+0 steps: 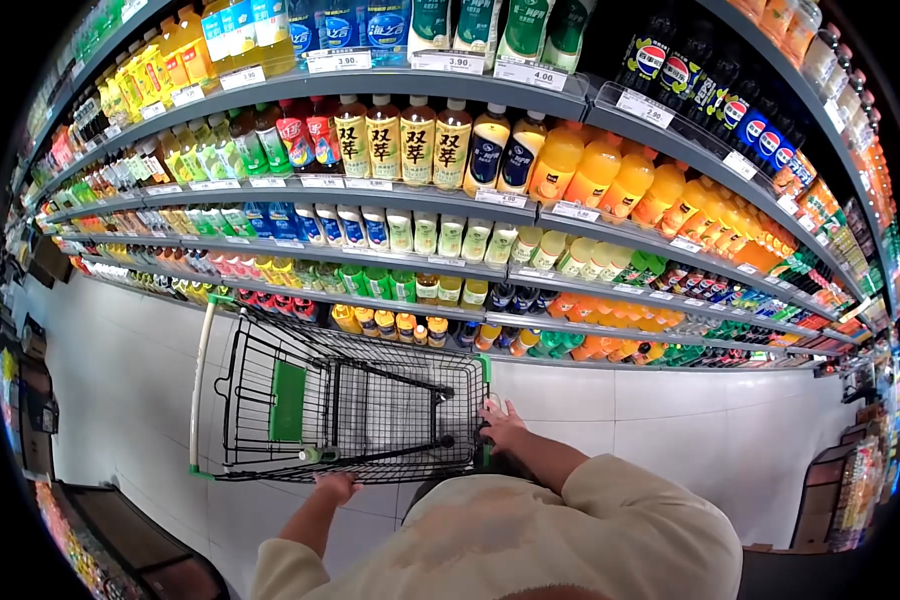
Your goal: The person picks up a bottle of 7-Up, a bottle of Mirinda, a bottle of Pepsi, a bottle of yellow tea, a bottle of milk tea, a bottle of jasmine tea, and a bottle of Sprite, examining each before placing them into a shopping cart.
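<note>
A black wire shopping cart (370, 410) with green corners stands sideways just in front of me, its basket holding nothing that I can see. My left hand (336, 487) is at the cart's near side rim, its fingers curled against the wire. At the cart's right end, my right hand (502, 422) touches the rim near a green corner, with its fingers spread apart. A green panel (289, 402) sits inside the cart's left part, and the pale handle bar (200, 390) is at the far left end.
Long shelves (310, 185) of bottled drinks curve across the view beyond the cart, with price tags (340, 62) along their edges. Pale tiled floor (660, 410) lies right and left of the cart. Dark display bins (130, 530) stand at the lower left, and more displays (830, 490) at the right.
</note>
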Demonstrator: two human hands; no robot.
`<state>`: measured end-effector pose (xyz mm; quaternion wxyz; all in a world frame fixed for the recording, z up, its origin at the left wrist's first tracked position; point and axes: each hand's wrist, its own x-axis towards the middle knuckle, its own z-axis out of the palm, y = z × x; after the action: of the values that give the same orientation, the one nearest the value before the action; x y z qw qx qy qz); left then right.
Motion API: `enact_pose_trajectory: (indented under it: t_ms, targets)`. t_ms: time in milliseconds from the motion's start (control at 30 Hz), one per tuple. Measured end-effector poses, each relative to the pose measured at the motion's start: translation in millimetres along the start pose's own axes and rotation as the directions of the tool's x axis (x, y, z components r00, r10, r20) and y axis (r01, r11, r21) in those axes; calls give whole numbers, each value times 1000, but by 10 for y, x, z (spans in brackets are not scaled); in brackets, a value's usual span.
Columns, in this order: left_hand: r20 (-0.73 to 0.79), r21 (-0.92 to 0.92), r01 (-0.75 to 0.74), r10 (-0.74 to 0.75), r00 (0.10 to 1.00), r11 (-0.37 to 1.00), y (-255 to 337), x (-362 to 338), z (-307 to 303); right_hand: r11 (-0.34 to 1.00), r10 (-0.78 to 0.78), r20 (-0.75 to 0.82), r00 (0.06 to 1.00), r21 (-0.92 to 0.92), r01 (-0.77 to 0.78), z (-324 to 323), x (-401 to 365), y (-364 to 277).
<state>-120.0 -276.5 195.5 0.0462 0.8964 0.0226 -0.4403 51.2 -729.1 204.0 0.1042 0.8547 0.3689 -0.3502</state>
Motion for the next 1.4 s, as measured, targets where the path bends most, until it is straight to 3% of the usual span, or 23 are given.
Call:
enact_pose_trajectory:
  t_ms: [67, 300, 567, 667, 833, 933, 1000, 1033, 1067, 1133, 1167, 1200, 1267, 1300, 1333, 1400]
  targets:
    - [56, -21, -71, 73, 996, 997, 21, 77, 16, 1000, 11, 19, 1000, -8, -11, 15, 16, 38]
    - [32, -23, -4, 5, 999, 1000, 265, 300, 27, 986, 103, 86, 991, -141, -90, 5, 238, 308]
    - [9, -18, -28, 28, 1000, 999, 542, 347, -115, 988, 93, 75, 993, -128, -83, 94, 170, 568]
    - [6, -8, -41, 41, 999, 999, 584, 364, -134, 987, 84, -28, 996, -135, -87, 204, 127, 599]
    - [-5, -6, -64, 64, 998, 998, 559, 385, -187, 995, 68, -12, 998, 77, -67, 84, 40, 664]
    - [-43, -96, -169, 165, 985, 981, 495, 391, -303, 983, 43, -55, 998, 183, -32, 88, 16, 686]
    - [36, -99, -137, 142, 989, 986, 540, 373, -422, 780, 310, -415, 855, 625, 20, 321, 105, 647]
    - [74, -117, -122, 131, 989, 986, 555, 408, -438, 656, 491, -445, 749, 755, 18, 481, 220, 591]
    - [84, -119, -124, 134, 987, 985, 565, 441, -449, 652, 492, -435, 754, 758, 12, 615, 344, 549]
    - [128, -101, -151, 163, 978, 983, 557, 507, -433, 214, 844, -125, 521, 970, -114, 977, 631, 471]
    - [119, -105, -164, 176, 977, 981, 557, 513, -426, 27, 854, 91, 512, 975, -219, 1315, 841, 468]
    - [138, -111, -164, 178, 974, 980, 580, 498, -446, 19, 851, 108, 515, 972, -235, 1395, 849, 478]
    - [180, -94, -163, 178, 967, 982, 615, 510, -539, -286, 617, 521, 589, 846, -449, 1472, 919, 519]
    - [123, -99, -191, 202, 972, 977, 558, 569, -432, -181, 761, 452, 465, 836, -517, 1316, 883, 394]
    - [144, -105, -183, 197, 970, 977, 545, 601, -405, -183, 750, 468, 467, 826, -533, 1257, 837, 365]
    - [110, -113, -227, 239, 965, 967, 518, 645, -433, 95, 860, 177, 478, 866, -491, 1213, 774, 286]
